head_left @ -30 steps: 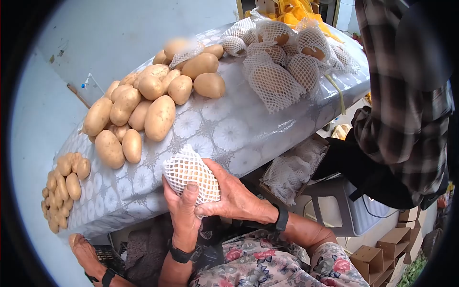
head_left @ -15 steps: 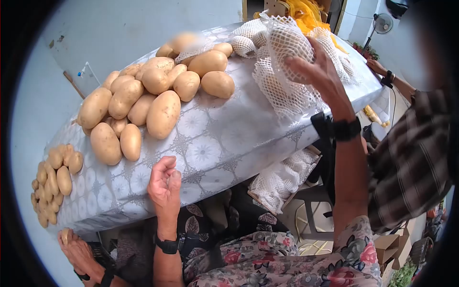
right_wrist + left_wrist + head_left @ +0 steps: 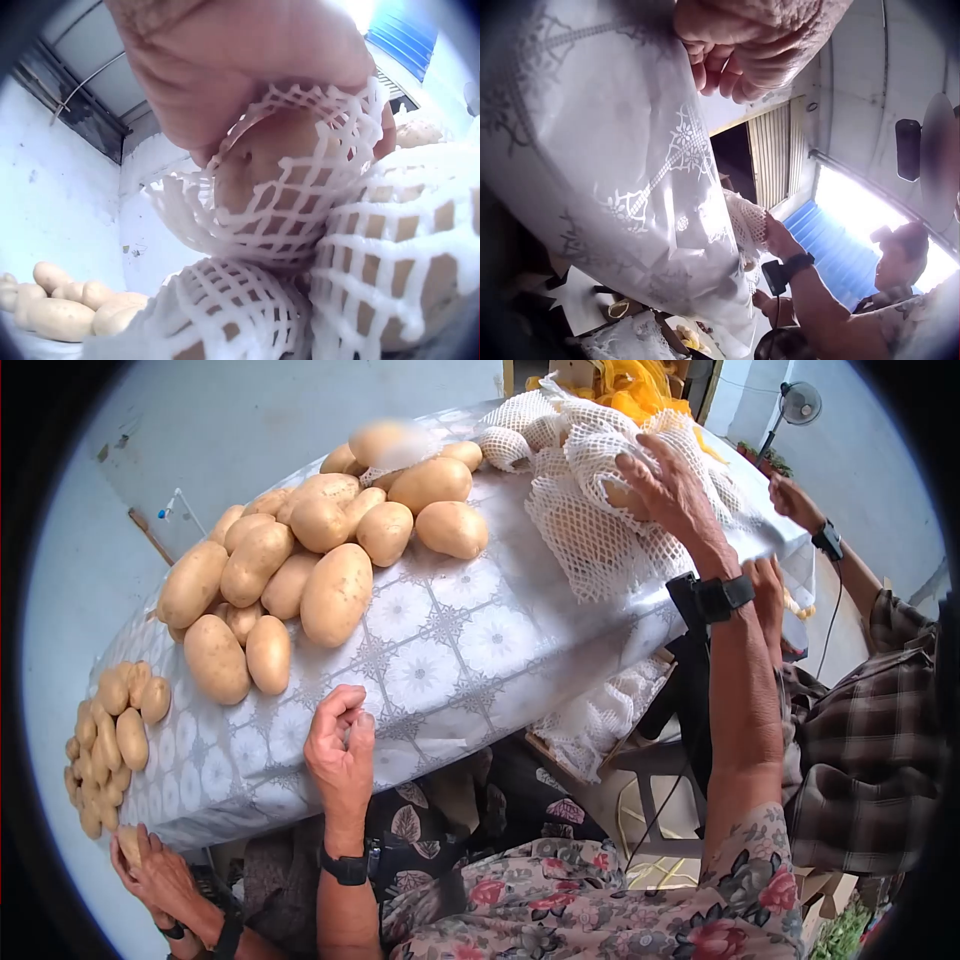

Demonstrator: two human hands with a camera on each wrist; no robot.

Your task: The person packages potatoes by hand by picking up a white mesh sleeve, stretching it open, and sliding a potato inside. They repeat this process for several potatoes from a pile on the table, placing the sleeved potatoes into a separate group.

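Note:
My right hand (image 3: 683, 505) is over the netted potatoes (image 3: 590, 525) at the table's far right. In the right wrist view, its thumb and fingers curl round a potato (image 3: 262, 169) in a white foam net sleeve (image 3: 289, 225). The sleeve's open end shows bare skin, and this potato rests against other netted ones below and beside it. My left hand (image 3: 338, 750) hovers by the near table edge, fingers loosely curled, holding nothing. In the left wrist view those fingers (image 3: 731, 79) hang beside the patterned tablecloth (image 3: 592, 112).
Bare large potatoes (image 3: 335, 595) are heaped at left centre, smaller ones (image 3: 110, 745) at the far left corner. Another person's hand (image 3: 165, 875) holds a potato at lower left. Someone in a plaid shirt (image 3: 860, 760) sits right. Foam nets fill a box (image 3: 600, 710) below the table.
The netted potato, first between both hands near the table edge, was carried by my right hand to the far-right pile and lowered there. My left hand let go and stayed near the edge.

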